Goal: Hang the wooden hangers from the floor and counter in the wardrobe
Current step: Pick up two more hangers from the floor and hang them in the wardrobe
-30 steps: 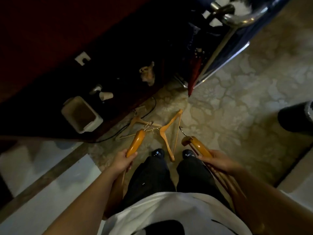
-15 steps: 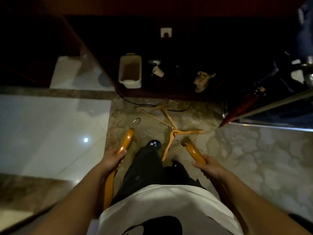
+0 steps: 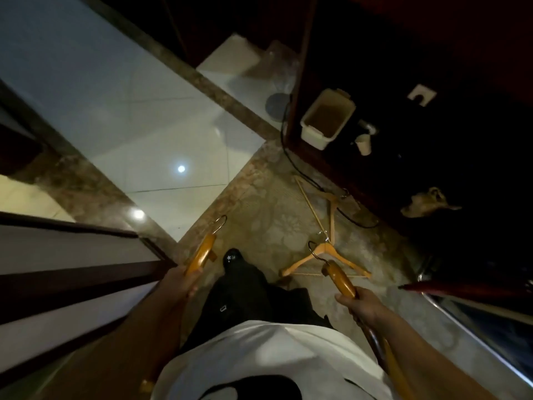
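Note:
My left hand (image 3: 180, 284) grips a thick wooden hanger (image 3: 203, 252) whose metal hook points forward over the floor. In my right hand (image 3: 360, 306) is a second thick wooden hanger (image 3: 339, 280), hook forward as well. Two thinner wooden hangers stay on the patterned floor ahead of my feet: one (image 3: 326, 261) lies just beyond the right hand's hanger, the other (image 3: 328, 209) lies farther off beside a black cable. No wardrobe rail shows in this view.
A dark wooden counter (image 3: 331, 166) runs along the right with a white bin (image 3: 326, 119), a paper cup (image 3: 364, 143) and a crumpled brown thing (image 3: 427, 203) on it. Glossy white tiles (image 3: 144, 125) spread to the left. A dark door frame (image 3: 86, 272) stands at my left, a red umbrella (image 3: 461, 291) at right.
The view has swung left, so the counter and floor hangers now sit to the right and white tiles fill the left. Both hands keep their hangers.

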Available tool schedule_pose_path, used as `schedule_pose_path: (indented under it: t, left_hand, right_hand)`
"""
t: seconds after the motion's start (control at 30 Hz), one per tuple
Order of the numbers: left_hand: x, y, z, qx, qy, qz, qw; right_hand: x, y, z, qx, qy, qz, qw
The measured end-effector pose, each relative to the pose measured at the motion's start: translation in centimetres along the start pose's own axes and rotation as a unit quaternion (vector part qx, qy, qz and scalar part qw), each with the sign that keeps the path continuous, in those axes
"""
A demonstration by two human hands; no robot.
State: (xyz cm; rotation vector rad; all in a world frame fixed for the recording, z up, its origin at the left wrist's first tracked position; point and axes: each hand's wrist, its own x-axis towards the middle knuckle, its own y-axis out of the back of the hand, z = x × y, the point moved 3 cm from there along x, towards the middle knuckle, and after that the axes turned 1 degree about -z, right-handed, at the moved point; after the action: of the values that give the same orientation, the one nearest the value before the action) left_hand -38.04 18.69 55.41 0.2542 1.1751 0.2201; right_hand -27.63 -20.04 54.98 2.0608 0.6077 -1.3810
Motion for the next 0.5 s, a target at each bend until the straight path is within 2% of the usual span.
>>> schedule_pose_path:
  t: [0.07, 0.27, 0.5]
  left_hand:
    - [0.4, 1.7, -1.0, -0.014, 0.01, 0.012, 1.0]
    - [1.6, 7.3, -1.6, -0.081, 0.053, -0.022, 0.995]
    - [3.0, 12.1, 0.2, -0.115, 0.003, 0.009, 0.993]
  right_hand:
    - [0.6, -0.8, -2.5, -0.022, -0.003, 0.0, 1.0]
    - [2.9, -4.5, -12.8, -0.099, 0.022, -0.018, 0.995]
    - [5.2, -9.2, -26.6, -0.222, 0.093, -0.048, 0.97]
